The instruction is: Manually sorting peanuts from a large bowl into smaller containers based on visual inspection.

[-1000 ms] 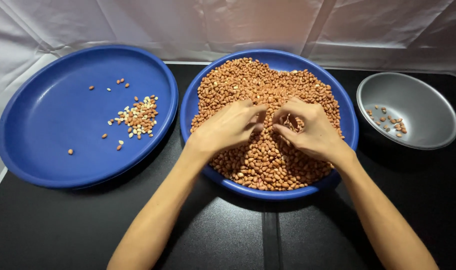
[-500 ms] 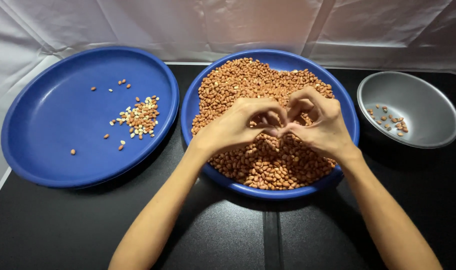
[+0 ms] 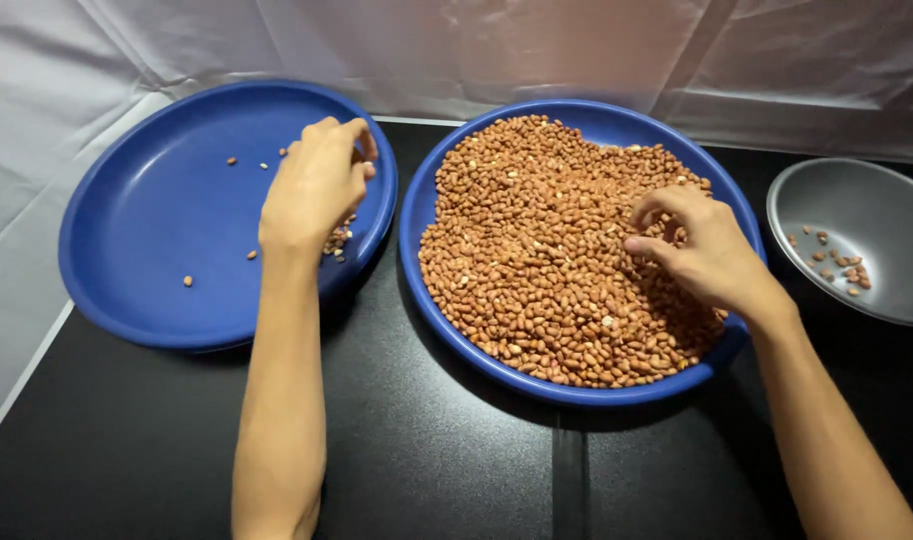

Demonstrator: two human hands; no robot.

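The person's left hand is hovering over the left blue plate, which is sitting toward the left edge of the black table; its fingers are curled together with the tips bunched near the thumb, though from this angle I cannot tell whether anything is pinched between them; a small cluster of pale shelled nuts is peeking out just beneath the palm, and a few loose ones are lying scattered further left on the same plate. The right hand is resting on the heap of peanuts that is filling the middle blue plate; its fingers are bent and slightly apart, with thumb and forefinger drawn close over the nuts, touching the pile near its right side. The middle plate is sitting at the table's centre, just beside the left plate, their rims nearly meeting. A grey bowl is standing near the right edge of the table, just beside the middle plate, holding a handful of darker nuts on its floor; a white cloth is hanging along the back edge, draping down past the left side.
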